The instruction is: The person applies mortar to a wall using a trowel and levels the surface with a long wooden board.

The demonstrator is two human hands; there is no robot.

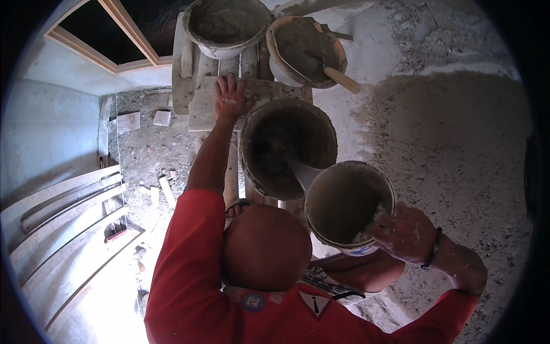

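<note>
My left hand (230, 97) lies with fingers spread on a grey, mortar-stained board (272, 94). At the lower right, my right hand (405, 234) is closed on the near right rim of a white bucket (350, 203), which is tilted. From its lip a pale stream (303, 174) runs into a larger, dark, mortar-crusted bucket (289, 148). Wet grey material shows dimly inside that larger bucket. Farther off stand a round tub (226, 28) of grey mortar and a second mortar bucket (306, 51). A trowel (342, 79) with a wooden handle rests in the second one.
Under the containers are wooden planks (232, 172). Rough, mortar-smeared wall (452, 132) fills the right side. Rails (63, 200) run along the left, above rubble-strewn ground (157, 149) lying lower down. A wooden window frame (134, 34) is at the upper left. My bent knee (266, 246) is close to the buckets.
</note>
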